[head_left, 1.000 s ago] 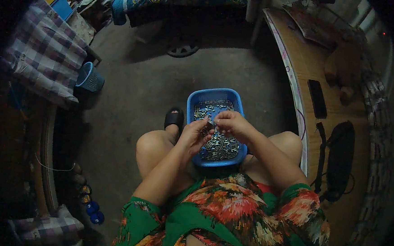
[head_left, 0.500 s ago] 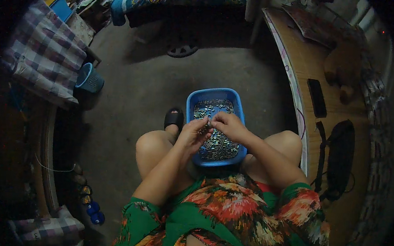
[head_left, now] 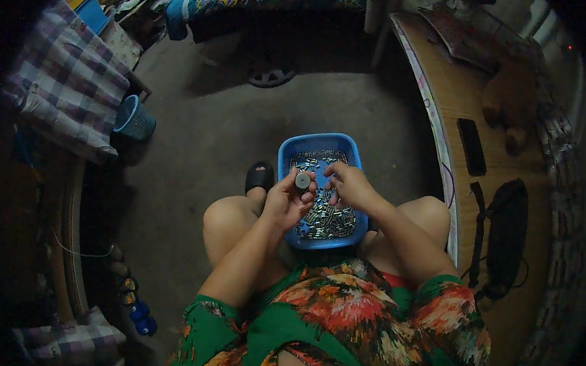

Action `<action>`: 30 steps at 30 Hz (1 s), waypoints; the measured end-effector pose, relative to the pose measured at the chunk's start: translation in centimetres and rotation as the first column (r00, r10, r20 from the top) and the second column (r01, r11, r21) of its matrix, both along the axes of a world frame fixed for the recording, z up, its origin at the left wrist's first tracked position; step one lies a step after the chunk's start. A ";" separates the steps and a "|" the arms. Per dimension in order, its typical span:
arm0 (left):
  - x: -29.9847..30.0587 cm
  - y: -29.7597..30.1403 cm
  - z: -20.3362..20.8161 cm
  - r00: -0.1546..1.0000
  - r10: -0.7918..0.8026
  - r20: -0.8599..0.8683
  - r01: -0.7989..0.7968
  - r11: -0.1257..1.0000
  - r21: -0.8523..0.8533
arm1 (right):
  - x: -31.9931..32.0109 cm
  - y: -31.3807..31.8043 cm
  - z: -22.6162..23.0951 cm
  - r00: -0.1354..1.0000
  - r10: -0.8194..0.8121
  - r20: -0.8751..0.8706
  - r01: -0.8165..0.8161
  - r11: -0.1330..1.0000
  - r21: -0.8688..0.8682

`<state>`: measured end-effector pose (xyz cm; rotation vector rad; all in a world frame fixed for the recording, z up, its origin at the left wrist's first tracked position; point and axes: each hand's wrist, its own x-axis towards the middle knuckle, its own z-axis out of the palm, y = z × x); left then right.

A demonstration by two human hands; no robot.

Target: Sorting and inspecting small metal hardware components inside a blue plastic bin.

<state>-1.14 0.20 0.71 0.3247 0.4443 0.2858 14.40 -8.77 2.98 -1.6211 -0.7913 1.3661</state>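
Note:
A blue plastic basket [head_left: 286, 157] sits between my knees, holding a layer of small shiny metal cylinders [head_left: 331, 219]. My left hand [head_left: 288, 200], over the basket's left side, is closed on a round grey metal piece [head_left: 302, 181] with a small mark at its centre. The fingers hide the rest of that piece. To its right, above the cylinders, my right hand [head_left: 354, 189] has its fingers bent but apart. Nothing shows clearly between them.
A wooden bench [head_left: 446, 92] at the right carries a black phone [head_left: 471, 147] and a black bag [head_left: 507, 229]. A blue bin [head_left: 136, 121] stands at the left beside a checked cloth [head_left: 71, 82]. A fan base [head_left: 271, 78] is on the floor ahead.
My right hand has drawn away to the right from my left hand, and its fingers have parted. The face of the round metal piece in my left hand now shows.

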 end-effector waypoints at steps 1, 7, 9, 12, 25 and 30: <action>0.1 -0.1 0.1 1.000 -0.004 0.001 0.004 1.000 -0.021 | -0.1 -0.1 0.3 0.994 0.045 0.099 -0.041 0.998 -0.045; 0.3 0.1 -0.7 0.983 0.020 -0.184 -0.024 1.000 -0.019 | 0.2 0.2 -5.4 0.984 -0.006 0.177 0.003 1.000 0.021; 0.1 0.4 -1.4 0.970 0.027 -0.243 -0.031 0.999 -0.013 | 0.2 0.4 -6.4 0.999 -0.026 -0.043 0.024 0.998 -0.062; -0.2 0.4 -1.8 0.970 0.072 -0.232 -0.075 0.997 -0.001 | -0.4 0.6 -3.5 0.932 -0.092 -0.350 0.076 0.995 -0.057; -0.2 0.6 -1.7 0.979 0.056 -0.195 -0.054 0.998 0.016 | 0.1 0.1 -5.6 0.958 -0.055 -0.282 0.031 0.996 -0.089; -0.3 0.4 -1.6 0.973 0.079 -0.218 -0.070 0.996 0.047 | 1.1 0.4 -3.8 0.924 -0.069 -0.375 0.062 0.998 -0.029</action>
